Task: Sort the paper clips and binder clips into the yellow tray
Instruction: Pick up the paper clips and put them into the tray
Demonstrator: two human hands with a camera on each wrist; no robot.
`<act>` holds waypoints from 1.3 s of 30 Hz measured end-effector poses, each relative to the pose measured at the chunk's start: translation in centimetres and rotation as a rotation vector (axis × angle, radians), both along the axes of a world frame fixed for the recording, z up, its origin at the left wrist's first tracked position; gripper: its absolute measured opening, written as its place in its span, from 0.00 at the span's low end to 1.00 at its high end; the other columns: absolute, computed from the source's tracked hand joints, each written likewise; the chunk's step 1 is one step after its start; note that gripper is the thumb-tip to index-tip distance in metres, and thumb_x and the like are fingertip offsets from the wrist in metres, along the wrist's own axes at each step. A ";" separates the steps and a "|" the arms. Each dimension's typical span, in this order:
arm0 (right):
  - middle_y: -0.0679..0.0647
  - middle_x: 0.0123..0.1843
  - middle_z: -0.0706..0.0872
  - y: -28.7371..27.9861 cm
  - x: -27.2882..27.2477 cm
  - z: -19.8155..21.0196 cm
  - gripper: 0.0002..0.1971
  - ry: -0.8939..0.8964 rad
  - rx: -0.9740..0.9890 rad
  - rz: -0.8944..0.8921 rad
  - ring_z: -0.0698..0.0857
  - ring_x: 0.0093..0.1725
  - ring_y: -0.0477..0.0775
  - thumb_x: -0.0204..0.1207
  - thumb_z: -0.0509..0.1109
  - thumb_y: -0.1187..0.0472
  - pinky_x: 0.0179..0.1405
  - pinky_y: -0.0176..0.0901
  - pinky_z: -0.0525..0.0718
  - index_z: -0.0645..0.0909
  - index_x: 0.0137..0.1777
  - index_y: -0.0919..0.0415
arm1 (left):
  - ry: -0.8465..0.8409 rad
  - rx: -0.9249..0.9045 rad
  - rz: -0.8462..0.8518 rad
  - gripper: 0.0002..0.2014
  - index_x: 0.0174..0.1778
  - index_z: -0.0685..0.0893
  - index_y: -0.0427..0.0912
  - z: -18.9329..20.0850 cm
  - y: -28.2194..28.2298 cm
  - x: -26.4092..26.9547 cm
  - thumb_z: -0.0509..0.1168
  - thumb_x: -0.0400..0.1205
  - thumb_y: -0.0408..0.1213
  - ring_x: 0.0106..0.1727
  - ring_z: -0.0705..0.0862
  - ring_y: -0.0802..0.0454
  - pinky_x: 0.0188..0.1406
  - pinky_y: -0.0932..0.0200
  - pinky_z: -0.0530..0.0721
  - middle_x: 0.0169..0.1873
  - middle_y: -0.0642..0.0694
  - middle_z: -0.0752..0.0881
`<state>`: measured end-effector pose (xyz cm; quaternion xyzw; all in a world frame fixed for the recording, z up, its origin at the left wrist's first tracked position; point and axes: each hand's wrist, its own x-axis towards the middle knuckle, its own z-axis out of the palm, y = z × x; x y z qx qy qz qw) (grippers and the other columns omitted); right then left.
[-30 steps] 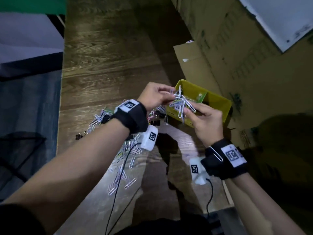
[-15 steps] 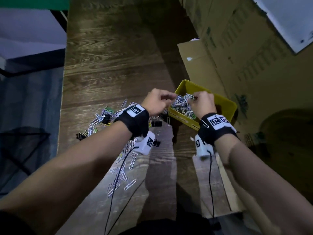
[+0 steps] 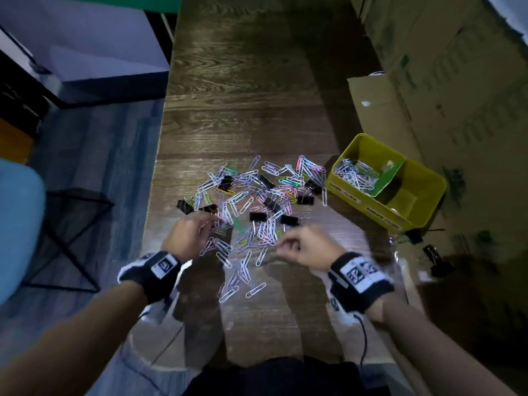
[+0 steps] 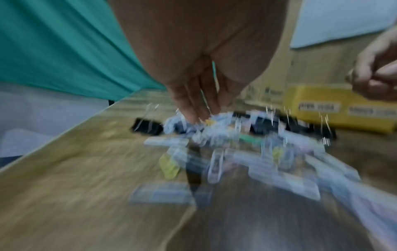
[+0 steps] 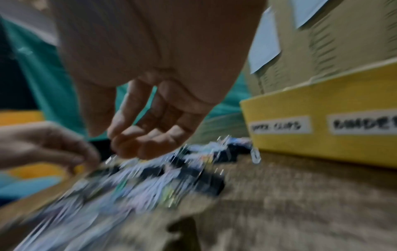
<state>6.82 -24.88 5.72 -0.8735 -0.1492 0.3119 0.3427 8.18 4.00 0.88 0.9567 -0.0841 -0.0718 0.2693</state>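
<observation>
Dark wood-grain tabletop (image 3: 243, 90), lit unevenly, is running away from the viewer with stacked brown cardboard boxes (image 3: 445, 90) along its right side. Nearest, two bare hands in black wrist straps are hovering low over the near edge of the scatter: the left hand (image 3: 190, 234) is reaching its fingers down together into the clips, and the blur is hiding whether anything is pinched; the right hand (image 3: 307, 247) is hanging with fingers loosely curled, apparently holding nothing. Beyond them, loose wire paper clips in silver, pink, blue, green and yellow (image 3: 257, 212) are lying flat and interlaced across the table's middle, well short of sorted. Judged light, springy and slippery, these are likely to snag one another, so pinching a small bunch or sliding single ones to lift by the loop seems best. Mixed among them, small black binder clips with folding wire handles (image 3: 258, 216) are sitting; stiffer and heavier, each should lift by the body or raised handles. Farther right, the yellow plastic tray with a green divider (image 3: 428, 178) is standing beside the pile, one compartment holding paper clips, the other looking nearly empty. Two white labels on its front are reading, blurrily, something like "PAPER CLIPS" (image 5: 279, 126) and "BINDE…" (image 5: 365, 123), the latter cropped.
</observation>
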 end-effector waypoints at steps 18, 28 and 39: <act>0.57 0.76 0.63 9.2 -7.4 -6.7 0.45 -0.262 -0.389 0.145 0.64 0.74 0.60 0.65 0.76 0.40 0.71 0.57 0.71 0.59 0.79 0.49 | 0.160 0.353 -0.128 0.41 0.77 0.59 0.56 -2.4 -1.6 -10.3 0.62 0.70 0.68 0.66 0.69 0.39 0.60 0.41 0.77 0.74 0.45 0.66; 0.57 0.68 0.76 9.7 -6.8 -8.2 0.25 -0.179 -0.333 0.180 0.76 0.67 0.62 0.74 0.71 0.52 0.64 0.55 0.78 0.77 0.70 0.59 | -0.089 0.379 -0.443 0.11 0.28 0.88 0.49 -2.0 -2.5 -10.0 0.63 0.65 0.49 0.44 0.69 0.56 0.41 0.64 0.69 0.33 0.57 0.86; 0.63 0.48 0.86 9.2 -6.0 -8.9 0.07 -0.211 -0.398 0.238 0.87 0.46 0.65 0.80 0.63 0.65 0.45 0.55 0.87 0.80 0.54 0.65 | 0.222 -0.003 -0.166 0.06 0.47 0.89 0.41 -1.8 -1.0 -8.0 0.69 0.77 0.36 0.45 0.86 0.46 0.45 0.60 0.76 0.43 0.43 0.90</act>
